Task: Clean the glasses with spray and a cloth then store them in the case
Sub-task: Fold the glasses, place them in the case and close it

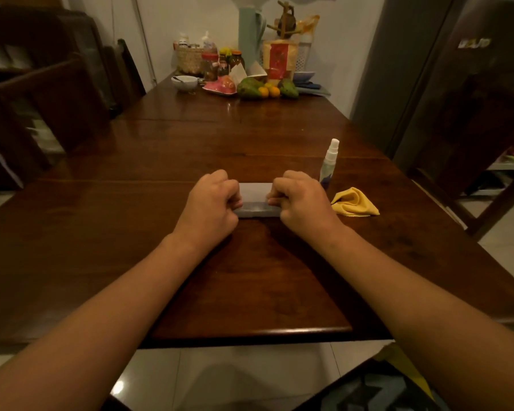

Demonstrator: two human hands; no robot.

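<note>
A pale grey glasses case (pixel 255 200) lies on the dark wooden table (pixel 250 277), its lid slightly raised. My left hand (pixel 211 203) grips its left end and my right hand (pixel 300 200) grips its right end, fingers curled on the lid's edge. The glasses are not visible. A small white spray bottle (pixel 329 161) stands just right of and behind the case. A crumpled yellow cloth (pixel 355 202) lies on the table to the right of my right hand.
At the table's far end stand a wicker basket (pixel 189 59), jars, a white bowl (pixel 184 82), fruit (pixel 267 89) and a pale jug (pixel 250 28). Dark chairs (pixel 57 93) line the left side. A grey fridge (pixel 445 69) and another chair stand right.
</note>
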